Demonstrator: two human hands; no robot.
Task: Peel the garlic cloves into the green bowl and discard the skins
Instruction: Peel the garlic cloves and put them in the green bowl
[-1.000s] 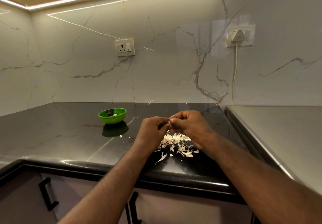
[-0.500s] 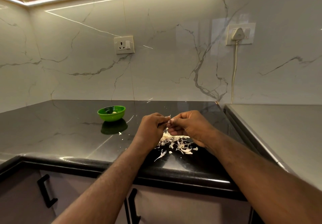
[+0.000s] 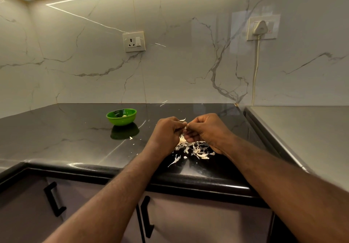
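Observation:
My left hand (image 3: 167, 132) and my right hand (image 3: 205, 132) meet fingertip to fingertip above the dark counter, both pinching a small garlic clove (image 3: 185, 127) that is mostly hidden between them. A curl of white skin sticks up just above the fingers. Under the hands lies a loose pile of garlic skins (image 3: 194, 151). The green bowl (image 3: 121, 117) stands to the left and farther back, with a pale peeled piece inside it.
The black counter (image 3: 66, 142) has a rounded front edge with cabinet doors and black handles below. A steel surface (image 3: 306, 129) adjoins on the right. A white cable (image 3: 255, 72) hangs from a wall plug. Small skin flakes (image 3: 131, 138) lie near the bowl.
Both hands have lifted slightly off the skin pile while still working the clove, and a strip of skin now stands up above the fingertips.

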